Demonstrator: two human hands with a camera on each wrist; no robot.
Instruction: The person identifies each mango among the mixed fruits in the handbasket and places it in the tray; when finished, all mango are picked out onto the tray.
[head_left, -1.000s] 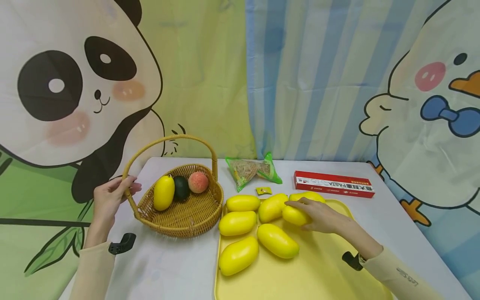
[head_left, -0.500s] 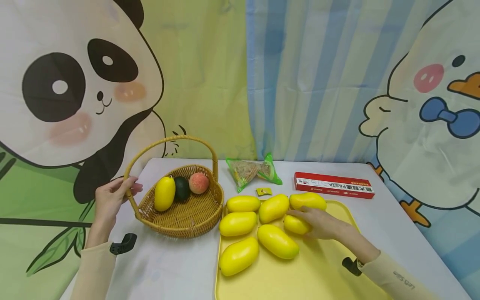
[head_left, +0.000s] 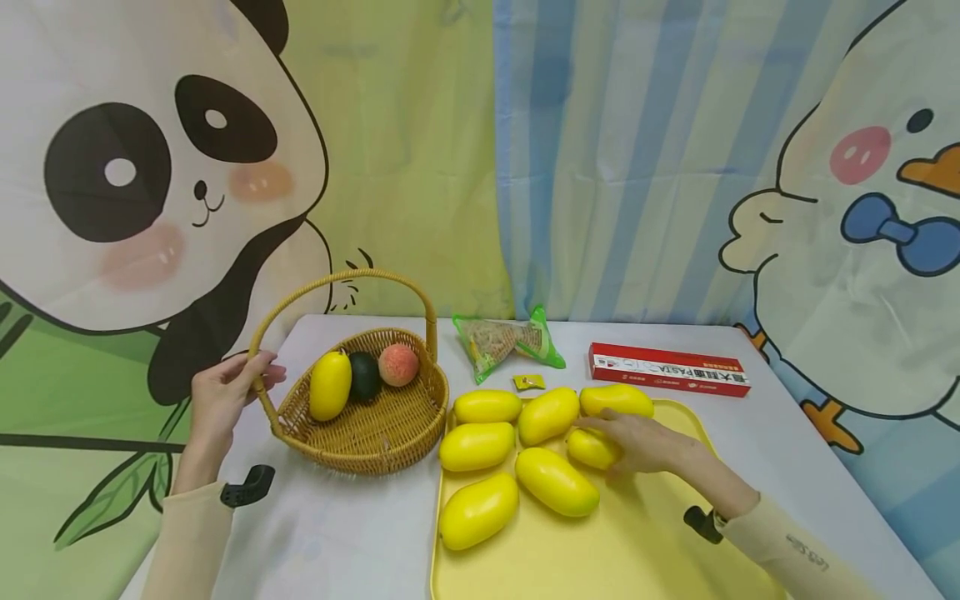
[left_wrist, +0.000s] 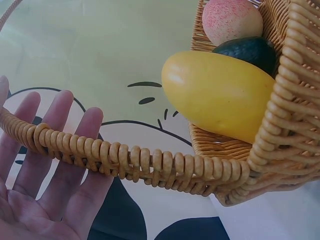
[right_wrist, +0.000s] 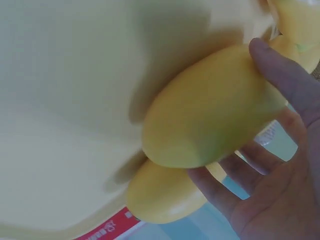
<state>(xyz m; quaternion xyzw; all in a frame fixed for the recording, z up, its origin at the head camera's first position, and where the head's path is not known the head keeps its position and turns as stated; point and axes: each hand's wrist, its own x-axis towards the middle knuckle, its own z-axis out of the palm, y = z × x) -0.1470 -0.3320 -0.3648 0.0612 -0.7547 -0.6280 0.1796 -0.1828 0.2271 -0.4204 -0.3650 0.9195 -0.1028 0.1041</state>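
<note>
A wicker basket [head_left: 390, 454] stands on the left of the table, holding a yellow mango [head_left: 330, 386], a dark green avocado-shaped fruit [head_left: 364, 377] and a peach [head_left: 398, 365]. My left hand [head_left: 223, 398] pinches its arched handle [left_wrist: 150, 165] low on the left side; in the left wrist view the fingers extend behind it. On the yellow tray [head_left: 600, 550], my right hand [head_left: 647, 443] grips a mango [right_wrist: 215, 110], thumb on one side and fingers on the other. Another mango [head_left: 617, 400] lies just behind it, and several more mangoes [head_left: 557, 482] lie to the left.
Behind the tray are a green-edged clear bag [head_left: 506, 340], a small yellow packet [head_left: 528, 382] and a red pasta box [head_left: 669, 369]. A printed curtain [head_left: 420, 167] hangs behind the table.
My right hand and the mango in it have shifted slightly toward me, uncovering the mango behind. My left hand keeps its hold on the basket handle.
</note>
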